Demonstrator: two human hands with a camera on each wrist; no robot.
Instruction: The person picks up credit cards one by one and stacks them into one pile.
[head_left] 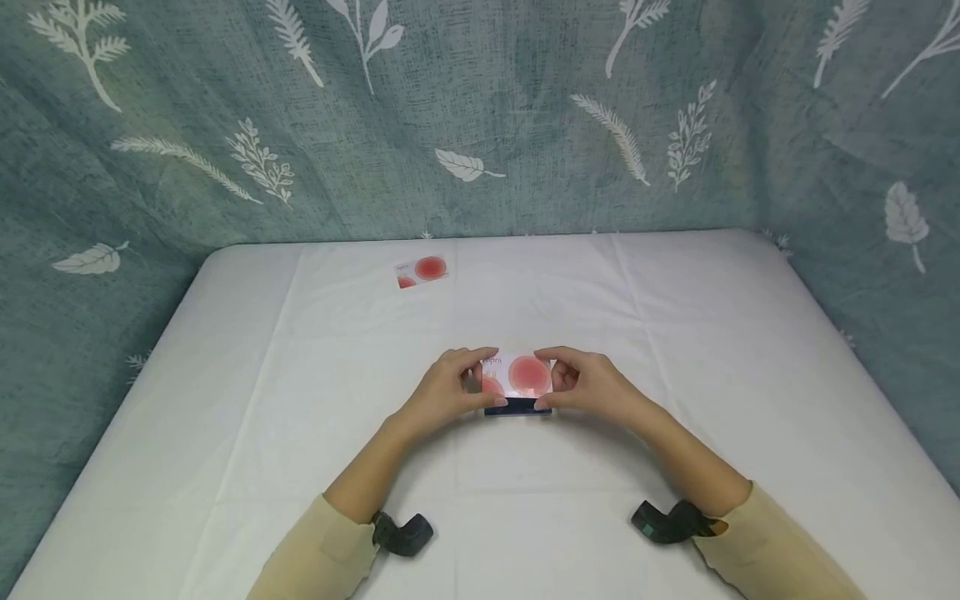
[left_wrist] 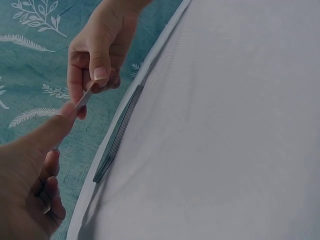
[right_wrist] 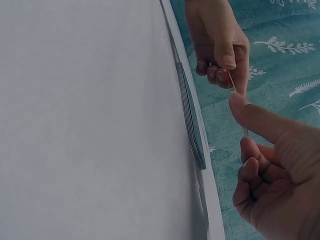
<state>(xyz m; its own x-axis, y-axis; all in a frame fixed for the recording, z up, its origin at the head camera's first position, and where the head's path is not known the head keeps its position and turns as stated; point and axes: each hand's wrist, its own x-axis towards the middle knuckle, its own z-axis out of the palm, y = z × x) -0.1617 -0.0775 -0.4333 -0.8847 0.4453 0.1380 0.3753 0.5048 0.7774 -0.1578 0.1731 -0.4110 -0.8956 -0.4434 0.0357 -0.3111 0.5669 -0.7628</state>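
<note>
A white card with red circles (head_left: 517, 377) is held level between both hands near the middle of the table. My left hand (head_left: 448, 385) pinches its left end between thumb and fingers. On the right end, my right hand (head_left: 596, 385) grips in the same way. Edge-on, the thin card (left_wrist: 84, 99) stands above the table in the left wrist view. Just below it lies a dark, neat stack of thin cards (head_left: 517, 408), mostly covered in the head view. Both wrist views show the layered edge of this stack (right_wrist: 189, 115), apart from the fingers.
Another white card with red circles (head_left: 422, 272) lies near the far edge of the table, left of centre. A white cloth (head_left: 337, 333) covers the table. Behind and beside it hangs a green leaf-patterned curtain (head_left: 510, 125).
</note>
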